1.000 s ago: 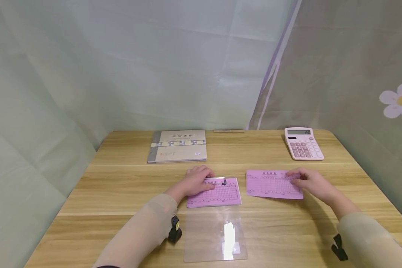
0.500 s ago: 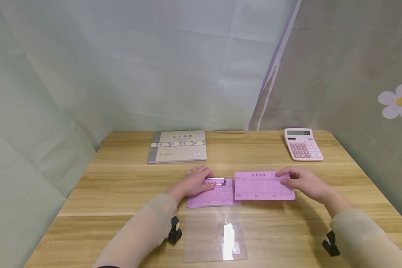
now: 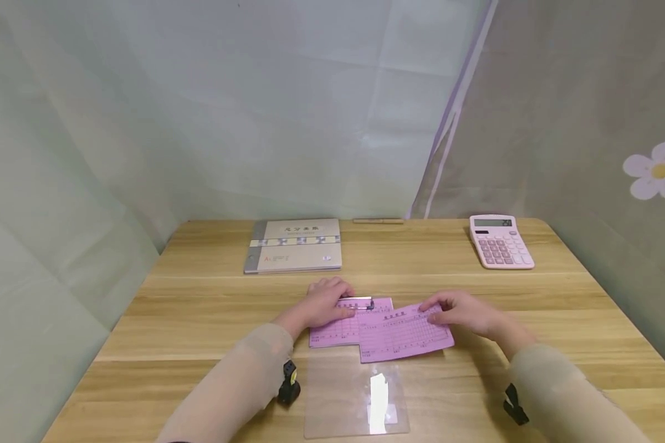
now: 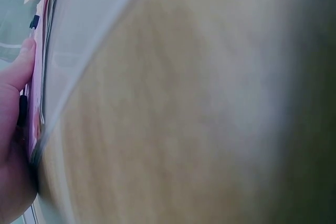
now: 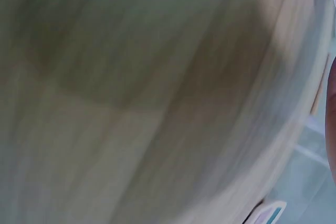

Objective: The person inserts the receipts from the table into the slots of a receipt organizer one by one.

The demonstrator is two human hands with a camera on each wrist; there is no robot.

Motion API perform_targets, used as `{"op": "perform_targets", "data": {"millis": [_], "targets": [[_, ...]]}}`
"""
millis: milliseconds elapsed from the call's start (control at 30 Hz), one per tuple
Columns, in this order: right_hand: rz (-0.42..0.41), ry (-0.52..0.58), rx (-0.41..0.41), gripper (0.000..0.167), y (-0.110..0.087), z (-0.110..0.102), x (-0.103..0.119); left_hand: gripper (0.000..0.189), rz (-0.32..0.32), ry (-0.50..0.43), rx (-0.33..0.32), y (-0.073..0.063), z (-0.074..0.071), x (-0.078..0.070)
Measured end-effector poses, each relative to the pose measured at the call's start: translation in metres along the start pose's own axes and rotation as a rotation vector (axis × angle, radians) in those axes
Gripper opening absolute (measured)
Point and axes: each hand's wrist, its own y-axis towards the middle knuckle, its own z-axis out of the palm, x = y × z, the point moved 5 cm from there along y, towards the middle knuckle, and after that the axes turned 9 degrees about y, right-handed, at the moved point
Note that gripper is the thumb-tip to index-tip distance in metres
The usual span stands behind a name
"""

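A clear clipboard (image 3: 338, 397) lies on the table with pink printed forms (image 3: 332, 332) at its clip end. My left hand (image 3: 324, 301) grips the clipboard at its metal clip (image 3: 362, 299), thumb laid on the clip and fingers at the far edge. The left wrist view shows the thumb of that left hand (image 4: 16, 87) beside the clip and the paper stack's edge. Between thumb and fingers, my right hand (image 3: 465, 312) pinches the right end of another pink form (image 3: 404, 335). Its left part overlaps the clipped forms, slightly tilted. Only a sliver of finger shows in the right wrist view.
On the wooden table (image 3: 199, 381), an account book (image 3: 296, 246) lies at the back left. A pen-like stick (image 3: 378, 221) is along the back edge, and a pink calculator (image 3: 500, 242) sits at the back right. Fabric curtains (image 3: 288, 111) hang behind.
My right hand has carried the pink form leftward and toward me, from beside the clipboard to over the clipped forms, and the form is now tilted. The left hand stays at the clip.
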Motion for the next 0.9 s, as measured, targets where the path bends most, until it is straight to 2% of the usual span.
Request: {"op": "perform_targets", "data": {"millis": [267, 667, 900], "targets": [[-0.003, -0.037, 0.038, 0.024, 0.016, 0.023, 0.005, 0.040, 0.002, -0.005, 0.006, 0.000, 0.000, 0.000], [-0.038, -0.051, -0.023, 0.012, 0.034, 0.046, 0.017, 0.039, 0.008, -0.023, -0.001, -0.001, -0.001, 0.000], [0.005, -0.092, -0.019, 0.017, 0.037, 0.054, 0.017, 0.038, 0.003, -0.023, -0.010, -0.001, -0.002, -0.001]]}}
